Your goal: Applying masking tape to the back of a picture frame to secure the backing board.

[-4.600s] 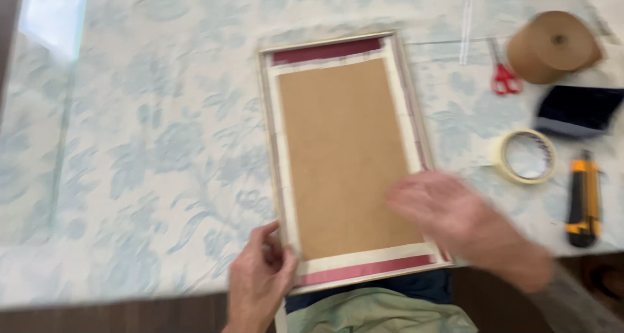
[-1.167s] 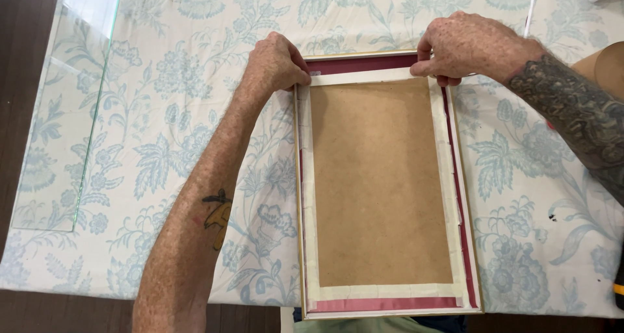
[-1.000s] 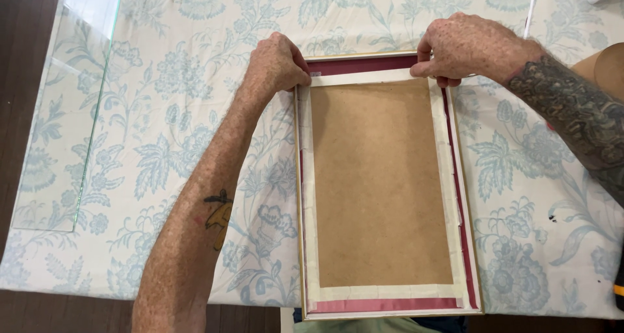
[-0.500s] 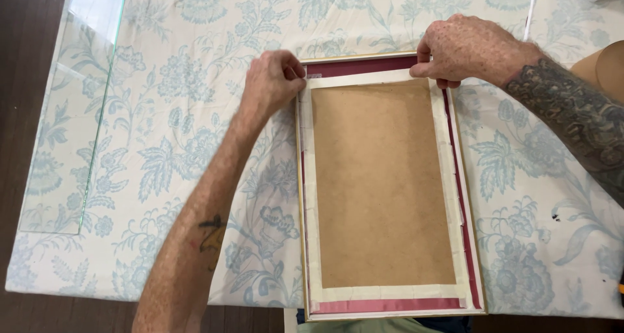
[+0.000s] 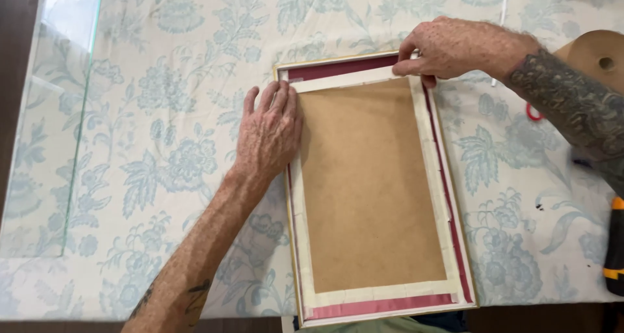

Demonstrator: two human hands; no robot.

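A picture frame [image 5: 375, 190] lies face down on the floral tablecloth, showing a brown backing board edged with cream tape and a dark red border. My left hand [image 5: 268, 133] lies flat, palm down, on the frame's left edge near the top corner. At the top right corner my right hand [image 5: 448, 47] pinches the tape or frame edge with fingers closed on it.
A clear glass pane [image 5: 52, 112] lies at the far left on the tablecloth [image 5: 162, 60]. A brown paper roll [image 5: 601, 57], red scissor handles [image 5: 534, 114] and a yellow-black utility knife [image 5: 614, 248] sit at the right. The table's front edge runs along the bottom.
My left hand slid from the frame's top left corner down onto its left edge and flattened. The right hand stayed at the top right corner. The view shifted slightly.
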